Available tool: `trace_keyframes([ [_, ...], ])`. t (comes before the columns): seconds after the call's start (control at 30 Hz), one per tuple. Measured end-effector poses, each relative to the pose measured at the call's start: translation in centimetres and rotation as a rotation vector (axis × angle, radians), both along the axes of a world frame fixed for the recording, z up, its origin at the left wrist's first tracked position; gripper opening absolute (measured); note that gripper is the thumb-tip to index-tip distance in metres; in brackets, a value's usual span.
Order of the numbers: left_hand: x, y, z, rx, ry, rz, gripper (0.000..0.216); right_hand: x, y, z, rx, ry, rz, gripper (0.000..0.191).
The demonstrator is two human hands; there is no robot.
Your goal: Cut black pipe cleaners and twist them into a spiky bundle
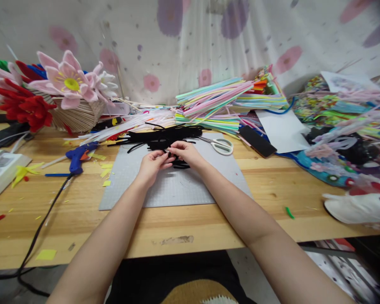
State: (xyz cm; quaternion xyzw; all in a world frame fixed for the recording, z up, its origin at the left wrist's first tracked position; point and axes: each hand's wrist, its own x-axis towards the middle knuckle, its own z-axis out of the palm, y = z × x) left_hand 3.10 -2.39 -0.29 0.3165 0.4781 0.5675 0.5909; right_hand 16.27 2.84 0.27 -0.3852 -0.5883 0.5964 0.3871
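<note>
Both my hands meet over a grey cutting mat (177,185) on the wooden table. My left hand (153,164) and my right hand (186,153) each pinch a black pipe cleaner (172,154) between their fingertips, fingers closed on it. Short black pieces (181,164) lie under my right hand. A heap of black pipe cleaners (164,136) lies just beyond my hands at the mat's far edge.
Scissors (220,145) lie right of the heap, a black phone (257,140) and white paper (283,130) beyond. A blue glue gun (79,156) with its cable lies left. Pipe-cleaner flowers (66,80) stand far left, coloured pipe-cleaner stacks (221,103) at the back, craft clutter on the right.
</note>
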Motion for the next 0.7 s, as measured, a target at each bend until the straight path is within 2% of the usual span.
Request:
trace_keyframes([
  [0.23, -0.1, -0.07, 0.06, -0.04, 0.008, 0.028, 0.009, -0.31, -0.12, -0.32, -0.045, 0.014, -0.013, 0.028],
  [0.7, -0.36, -0.27, 0.42, -0.073, 0.064, -0.046, 0.013, -0.66, -0.43, -0.12, -0.051, 0.047, -0.022, 0.025],
])
